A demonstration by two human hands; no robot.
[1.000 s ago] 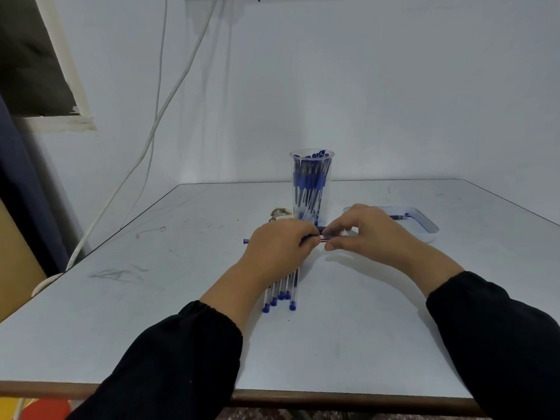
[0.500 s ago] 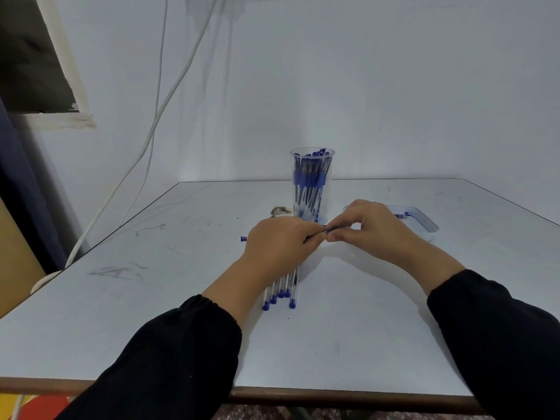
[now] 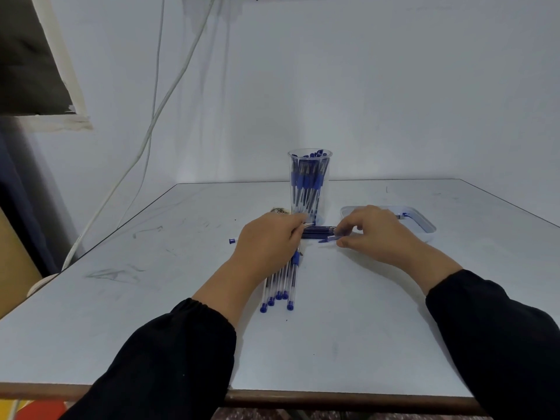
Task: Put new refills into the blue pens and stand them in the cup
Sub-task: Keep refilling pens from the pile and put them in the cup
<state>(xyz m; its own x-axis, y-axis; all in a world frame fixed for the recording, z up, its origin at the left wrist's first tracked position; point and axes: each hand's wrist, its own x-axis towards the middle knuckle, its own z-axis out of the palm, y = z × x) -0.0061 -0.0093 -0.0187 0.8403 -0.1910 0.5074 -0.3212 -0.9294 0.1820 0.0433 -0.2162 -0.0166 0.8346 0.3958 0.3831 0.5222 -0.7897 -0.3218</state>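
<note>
A clear cup holding several blue pens stands at the table's middle. In front of it lies a dark bundle of refills. My left hand grips a pen lying crosswise; its blue end cap pokes out to the left and its open front end shows at my fingertips. My right hand is just right of the refills, and its thumb and forefinger pinch a small blue pen piece. Several clear pens with blue caps lie side by side under my left wrist.
A shallow clear tray with a few small pen parts sits to the right, behind my right hand. A small crumpled scrap lies left of the cup. White cables hang down the wall at left. The table's front edge is near.
My hands met at the pen's front end before. My right hand has since drawn away to the right with the small blue piece, and the refills show between the hands.
</note>
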